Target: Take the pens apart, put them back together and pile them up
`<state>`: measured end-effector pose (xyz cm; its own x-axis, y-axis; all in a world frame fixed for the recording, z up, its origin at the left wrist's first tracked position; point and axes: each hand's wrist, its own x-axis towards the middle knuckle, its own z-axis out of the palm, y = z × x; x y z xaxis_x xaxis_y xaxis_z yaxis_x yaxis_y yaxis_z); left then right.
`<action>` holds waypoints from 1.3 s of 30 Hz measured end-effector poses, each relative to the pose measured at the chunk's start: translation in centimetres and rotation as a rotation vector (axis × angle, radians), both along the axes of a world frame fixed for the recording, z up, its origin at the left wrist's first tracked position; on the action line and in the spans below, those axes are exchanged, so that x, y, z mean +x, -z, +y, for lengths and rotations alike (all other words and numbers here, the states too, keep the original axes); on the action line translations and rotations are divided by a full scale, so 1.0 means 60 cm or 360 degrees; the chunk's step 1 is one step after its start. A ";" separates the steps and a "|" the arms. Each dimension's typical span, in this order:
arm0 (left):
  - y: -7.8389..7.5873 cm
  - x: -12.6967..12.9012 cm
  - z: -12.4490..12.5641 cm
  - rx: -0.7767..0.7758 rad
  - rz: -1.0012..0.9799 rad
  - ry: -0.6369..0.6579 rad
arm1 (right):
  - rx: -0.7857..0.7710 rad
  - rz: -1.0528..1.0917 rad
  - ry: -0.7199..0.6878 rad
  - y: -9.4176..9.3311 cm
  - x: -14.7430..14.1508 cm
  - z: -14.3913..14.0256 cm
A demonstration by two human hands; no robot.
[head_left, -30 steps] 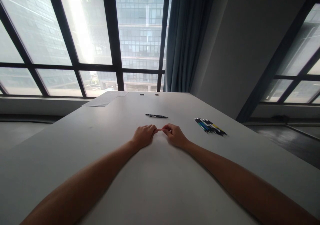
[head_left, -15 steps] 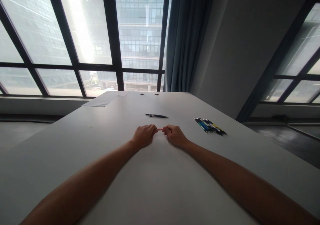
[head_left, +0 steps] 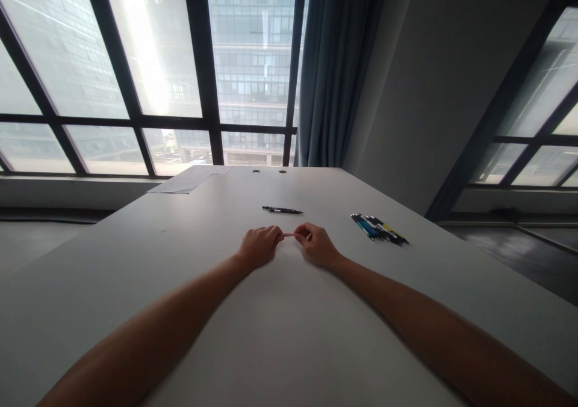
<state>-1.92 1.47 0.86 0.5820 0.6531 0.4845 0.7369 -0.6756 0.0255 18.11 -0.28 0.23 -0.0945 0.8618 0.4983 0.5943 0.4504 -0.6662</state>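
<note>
A thin pink rod (head_left: 289,235) spans the small gap between my two hands, low over the white table; its kind is not clear. My left hand (head_left: 261,244) is closed on one end, its fingers wrapped round it with the knuckles up. At the other end, my right hand (head_left: 317,244) pinches the tip between thumb and fingertips. Just beyond the hands lies a dark pen (head_left: 282,210), with a pale patch on its barrel. Most of the rod's left end is hidden in my left hand.
On the right of the white table (head_left: 289,335) lies a bunch of several pens (head_left: 380,229), mostly black, with blue, green and yellow parts. Sheets of paper (head_left: 183,182) rest near the far left edge. Windows and a blue curtain (head_left: 327,76) stand behind.
My right hand's fingers have shifted slightly upward and to the right, and a little more of the pink rod shows. My left hand stays nearly still.
</note>
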 end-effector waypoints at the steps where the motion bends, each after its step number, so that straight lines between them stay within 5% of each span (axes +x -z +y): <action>1: 0.000 0.000 0.000 0.0001 -0.0001 -0.0003 | -0.0007 0.0012 0.0009 0.000 0.002 0.001; 15: 0.009 0.001 0.007 -0.0026 -0.0036 -0.0062 | -0.0386 0.1057 0.0160 0.007 0.047 0.041; 39: 0.009 0.001 0.007 -0.0029 -0.0041 -0.0067 | -0.0227 0.0721 0.0070 0.020 0.051 0.044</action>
